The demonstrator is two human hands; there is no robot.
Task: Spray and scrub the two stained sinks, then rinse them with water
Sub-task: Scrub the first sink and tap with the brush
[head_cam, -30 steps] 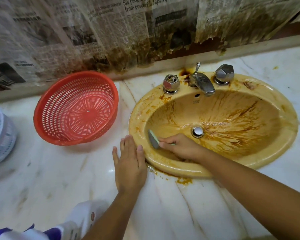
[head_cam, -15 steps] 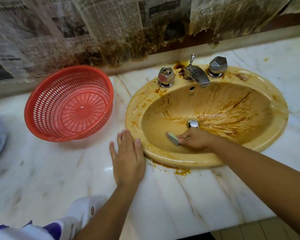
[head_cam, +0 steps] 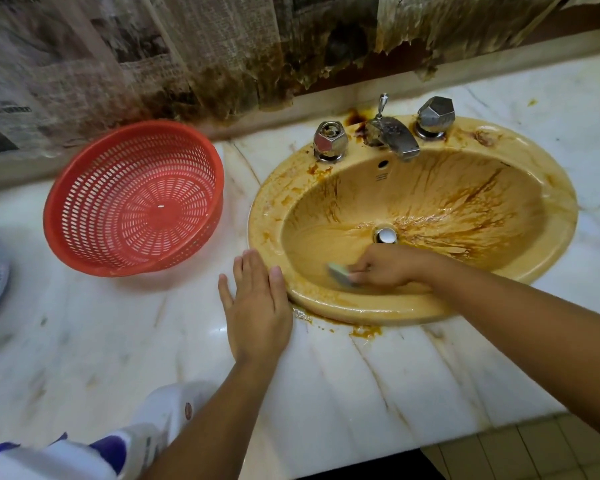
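Grips a small green sponge (head_cam: 340, 273) in the curled right hand (head_cam: 383, 268), low in the frame, inside the yellow oval sink (head_cam: 565, 202). Has just slid from the left wall of the bowl to right under the silver drain (head_cam: 385, 234). Leaves the left side paler, a sign of good scrubbing. Still thick brown streaks (head_cam: 465, 216) on the right side. Keeps the left hand (head_cam: 257, 313) flat, fingers straight, on the white marble surface (head_cam: 118, 341) just beside the rim. Hard to make out the sponge: blurry, half under fingers. Cut off at the lower left: a white and purple spray bottle (head_cam: 160, 410). No second sink in plain view.
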